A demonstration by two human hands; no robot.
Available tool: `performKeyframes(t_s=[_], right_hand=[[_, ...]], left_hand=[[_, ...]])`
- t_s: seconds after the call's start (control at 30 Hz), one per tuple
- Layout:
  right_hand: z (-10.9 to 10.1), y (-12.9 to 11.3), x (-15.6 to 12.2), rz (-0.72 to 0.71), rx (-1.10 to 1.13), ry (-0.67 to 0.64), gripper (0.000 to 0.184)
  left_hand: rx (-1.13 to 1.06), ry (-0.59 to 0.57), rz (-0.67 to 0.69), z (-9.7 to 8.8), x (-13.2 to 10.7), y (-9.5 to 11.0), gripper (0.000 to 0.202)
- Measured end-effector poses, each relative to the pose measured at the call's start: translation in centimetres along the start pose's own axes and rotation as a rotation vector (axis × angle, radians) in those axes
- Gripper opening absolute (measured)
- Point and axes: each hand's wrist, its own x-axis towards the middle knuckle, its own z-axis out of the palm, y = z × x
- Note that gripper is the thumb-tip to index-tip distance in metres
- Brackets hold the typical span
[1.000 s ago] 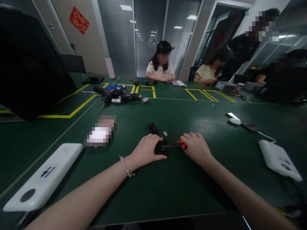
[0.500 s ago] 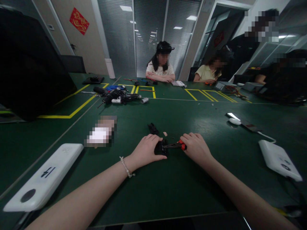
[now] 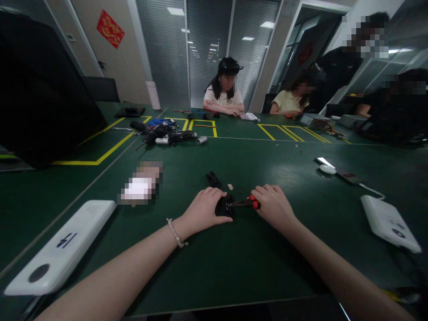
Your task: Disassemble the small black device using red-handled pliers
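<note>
My left hand (image 3: pixel 207 207) is closed around a small black plastic part (image 3: pixel 223 207), thumb on the near side and fingers on the far side, low on the green table. My right hand (image 3: pixel 272 203) grips the red handles of needle-nose pliers (image 3: pixel 245 203). The plier tips point left and meet the right edge of the black part; what lies between the jaws is too small to make out. Just beyond my left hand lies another black piece (image 3: pixel 213 179). A small pale fragment (image 3: pixel 230 187) and a thin dark sliver rest near the pliers.
White power banks lie at left (image 3: pixel 63 249) and right (image 3: pixel 389 223). A blurred-out flat object (image 3: pixel 140 185) is left of my hands. Farther back are a tool pile (image 3: pixel 163 133) and a computer mouse (image 3: pixel 327 169). A dark monitor (image 3: pixel 40 89) stands far left. Several people are across the table.
Both my hands, the black part and the pliers stay almost exactly in place. In the background, the standing person at right has shifted slightly.
</note>
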Motion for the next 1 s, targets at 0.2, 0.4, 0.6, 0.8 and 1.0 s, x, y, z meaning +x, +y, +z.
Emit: performKeyframes(t_s=[0.2,0.4,0.6,0.8,1.0], right_hand=[[-0.06,0.05,-0.03,-0.008,-0.018,0.022,0.019],[0.09,0.00,0.02,-0.004,0.002,0.006,0.016],[0.10,-0.01,0.06,-0.001,0.020,-0.019,0.018],[-0.04,0.13,0.01,-0.012,-0.017,0.011,0.022],[0.21,0.08,0.04,-0.004,0.017,-0.003,0.016]], left_hand=[[-0.012,-0.004,-0.005,-0.01,0.03,0.04,0.060],[-0.017,0.002,-0.004,0.04,0.00,-0.03,0.059],[-0.028,0.005,0.000,-0.01,-0.01,0.00,0.059],[-0.028,0.002,0.001,0.06,-0.01,-0.14,0.059],[-0.018,0.008,0.005,0.03,-0.04,-0.08,0.057]])
